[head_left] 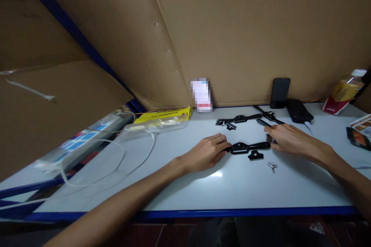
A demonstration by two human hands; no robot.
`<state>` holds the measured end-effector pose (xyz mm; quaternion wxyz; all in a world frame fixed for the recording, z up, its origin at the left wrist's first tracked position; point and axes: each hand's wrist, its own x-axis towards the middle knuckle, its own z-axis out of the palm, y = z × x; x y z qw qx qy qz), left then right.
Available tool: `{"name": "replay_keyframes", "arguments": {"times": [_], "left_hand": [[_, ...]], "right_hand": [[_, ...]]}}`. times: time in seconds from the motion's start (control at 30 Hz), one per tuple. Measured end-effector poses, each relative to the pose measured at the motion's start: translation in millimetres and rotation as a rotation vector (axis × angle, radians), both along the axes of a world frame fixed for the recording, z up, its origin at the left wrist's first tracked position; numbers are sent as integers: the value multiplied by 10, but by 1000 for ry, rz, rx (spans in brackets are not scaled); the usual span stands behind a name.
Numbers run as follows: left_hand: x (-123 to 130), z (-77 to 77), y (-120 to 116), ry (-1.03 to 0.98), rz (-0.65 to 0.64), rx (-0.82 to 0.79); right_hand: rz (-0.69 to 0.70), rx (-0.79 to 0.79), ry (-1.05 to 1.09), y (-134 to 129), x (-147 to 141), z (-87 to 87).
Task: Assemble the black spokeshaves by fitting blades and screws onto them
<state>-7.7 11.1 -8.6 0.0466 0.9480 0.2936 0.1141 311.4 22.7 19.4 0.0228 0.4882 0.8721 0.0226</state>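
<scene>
At far left a grey power strip (84,139) is carrying blue and white labels, their print too small to read. A yellow packet (162,115) is lying beyond it, showing dark lettering that the view is not making legible. A propped phone (202,94) is leaning on the cardboard, its screen blurred into blocks.

The left hand (210,150) is closing its fingers around the left end of the near black tool (240,147). That tool is resting on the table (185,195), its long axis running left to right, nearly parallel to the front edge, its free handle pointing toward the right hand (285,137). Behind, a second black tool (240,119) is lying much the same way. A small black plate (256,155) and a silver screw (272,167) are lying nearer the front edge.

The right hand is curling its fingers beside a dark piece (269,138); whether it is gripping this cannot be told. Farther right, a bottle (343,92) is wearing a red label without readable words.
</scene>
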Motion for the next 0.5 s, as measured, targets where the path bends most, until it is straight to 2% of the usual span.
{"name": "replay_keyframes", "arguments": {"times": [0.27,0.37,0.5], "left_hand": [[-5,-8,8,-8,-7,11],[-4,-8,6,-2,-7,11],[3,7,0,25,-3,8]], "right_hand": [[-30,21,-21,61,3,33],[35,13,109,89,71,28],[105,-89,261,107,153,28]]}}
